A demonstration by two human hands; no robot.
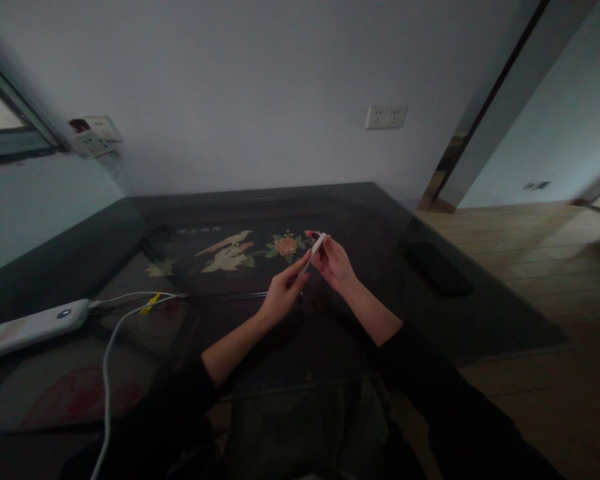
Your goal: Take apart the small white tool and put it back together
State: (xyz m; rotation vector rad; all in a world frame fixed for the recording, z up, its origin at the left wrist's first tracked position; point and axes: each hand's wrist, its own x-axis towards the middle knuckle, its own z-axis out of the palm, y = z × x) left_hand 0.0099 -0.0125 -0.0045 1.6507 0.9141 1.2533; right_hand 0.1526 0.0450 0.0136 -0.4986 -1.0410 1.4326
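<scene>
Over the middle of the dark glass-topped table (330, 363), a slim white object (319, 244) is tilted up and seen nearly edge-on. It has a dark patch at its upper end, and its exact kind cannot be made out. My left hand (281, 291) pinches its lower end between thumb and fingers. Closed around the upper end is my right hand (336, 265), with its fingertips partly behind the object. Beneath the hands, the tabletop shows a picture of a pink flower (285, 246) and birds.
A long white power bank-like device (35, 328) lies at the left, with a white cable (107, 373) bearing a yellow tag (151, 304). A black flat rectangular item (439, 268) rests on the right. Wall sockets (386, 117) are behind the table.
</scene>
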